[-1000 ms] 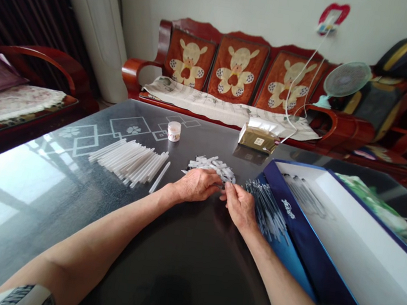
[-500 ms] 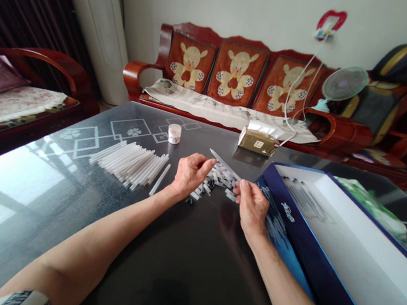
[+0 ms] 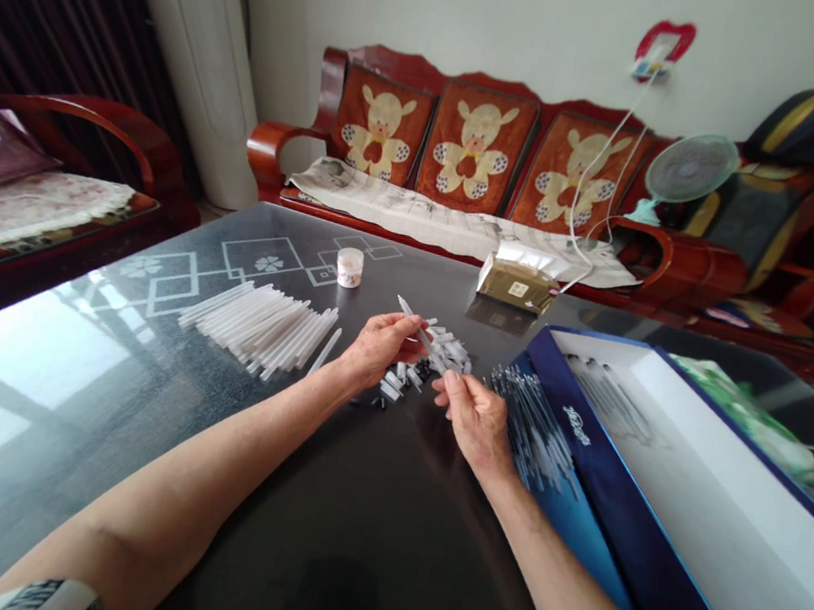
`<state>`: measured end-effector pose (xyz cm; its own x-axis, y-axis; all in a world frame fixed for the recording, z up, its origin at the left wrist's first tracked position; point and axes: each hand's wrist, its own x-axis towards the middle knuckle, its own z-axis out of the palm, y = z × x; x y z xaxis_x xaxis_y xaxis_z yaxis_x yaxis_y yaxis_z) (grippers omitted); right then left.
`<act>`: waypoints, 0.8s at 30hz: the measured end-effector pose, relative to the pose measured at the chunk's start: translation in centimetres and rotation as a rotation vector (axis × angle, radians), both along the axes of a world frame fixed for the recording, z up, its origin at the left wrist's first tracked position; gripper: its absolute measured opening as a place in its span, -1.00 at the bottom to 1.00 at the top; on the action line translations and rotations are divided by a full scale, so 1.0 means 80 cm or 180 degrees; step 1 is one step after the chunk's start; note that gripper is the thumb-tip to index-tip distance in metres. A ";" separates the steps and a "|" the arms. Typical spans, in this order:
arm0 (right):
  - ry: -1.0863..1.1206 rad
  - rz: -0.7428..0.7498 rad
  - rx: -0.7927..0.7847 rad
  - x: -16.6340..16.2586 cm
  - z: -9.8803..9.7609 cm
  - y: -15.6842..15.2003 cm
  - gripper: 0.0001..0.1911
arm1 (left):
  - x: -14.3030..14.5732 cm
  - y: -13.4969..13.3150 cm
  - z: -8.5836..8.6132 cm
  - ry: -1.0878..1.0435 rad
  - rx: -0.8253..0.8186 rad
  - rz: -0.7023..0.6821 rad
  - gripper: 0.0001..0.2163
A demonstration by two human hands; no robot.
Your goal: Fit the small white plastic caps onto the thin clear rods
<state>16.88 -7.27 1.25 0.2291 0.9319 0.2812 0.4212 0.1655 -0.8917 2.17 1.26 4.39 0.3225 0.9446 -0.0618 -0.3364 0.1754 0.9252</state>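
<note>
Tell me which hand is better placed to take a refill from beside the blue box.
Probably the right hand: it is next to the pen refills, while the left hand is farther off, nearer the white pen barrels. Both hands appear to hold one white pen.

The table is finished smooth and glossy. Cloudy plastic is seen in the tubes, translucent plastic in the pen. The box is faced in smooth card, the sofa built of polished wood, the cushions covered in plush cloth.
</note>
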 end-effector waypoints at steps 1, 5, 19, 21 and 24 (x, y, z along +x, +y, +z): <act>-0.0003 0.0037 -0.0044 0.000 0.000 0.000 -0.55 | 0.000 -0.001 0.001 -0.0045 -0.0010 -0.0021 -0.76; -0.0336 0.0157 0.0231 0.002 -0.003 0.001 -0.65 | -0.003 0.004 0.005 -0.0119 0.0011 0.0374 -0.77; -0.2244 0.0402 0.0974 0.002 -0.013 -0.003 -0.75 | -0.011 0.021 -0.010 0.0945 0.0696 0.0813 -0.72; -0.2152 0.0188 0.1014 0.004 -0.012 -0.003 -0.79 | -0.012 0.019 -0.011 0.1336 0.1050 0.0744 -0.75; -0.2288 0.0104 0.0873 0.005 -0.013 -0.002 -0.78 | -0.013 0.014 -0.011 0.1903 0.1523 0.0645 -0.73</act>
